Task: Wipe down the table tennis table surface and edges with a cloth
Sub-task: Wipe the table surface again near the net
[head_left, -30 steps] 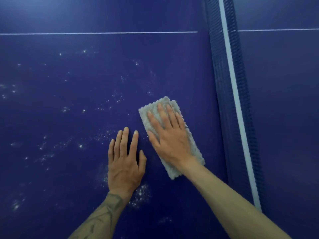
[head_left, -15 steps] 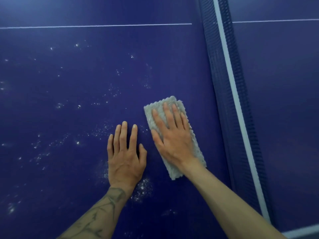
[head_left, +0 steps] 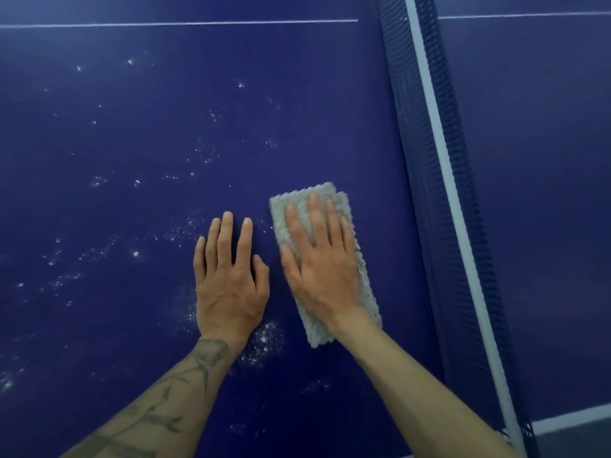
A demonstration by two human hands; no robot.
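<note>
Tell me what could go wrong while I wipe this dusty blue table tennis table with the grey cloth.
The folded grey textured cloth under your right hand lies close to the blue mesh net; a rightward stroke might snag it. Your bare left hand rests flat on the dark blue table among white specks and could smear them.

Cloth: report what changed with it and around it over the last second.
The right hand, pressing flat on the cloth, dragged it a little way back toward the person across the table. Nothing was gripped or released. The left hand stayed flat on the table beside it, and the white specks around that hand remain unwiped.
</note>
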